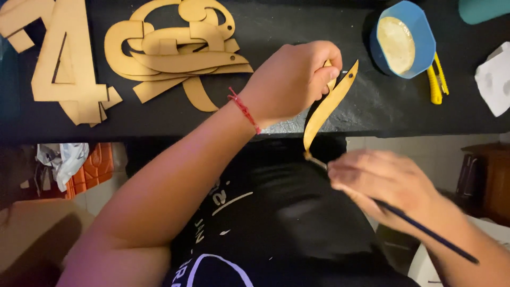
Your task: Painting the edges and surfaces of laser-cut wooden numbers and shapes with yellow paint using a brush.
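Observation:
My left hand (pixel 295 79) grips the top of a curved tan cardboard strip (pixel 325 109) with a small hole near its upper tip, holding it over the dark table's (pixel 297 32) front edge. A red string bracelet sits on that wrist. My right hand (pixel 385 183), slightly blurred, holds a thin dark-handled paintbrush (pixel 419 226); its bristle tip touches the strip's lower end. A blue bowl (pixel 419 24) of pale cream paste stands on the table to the upper right.
A pile of curved tan cutouts (pixel 175 53) and a large number-shaped cutout (pixel 66 58) lie at the back left. A yellow utility knife (pixel 436 79) lies beside the bowl. White crumpled material (pixel 494 79) sits at the right edge.

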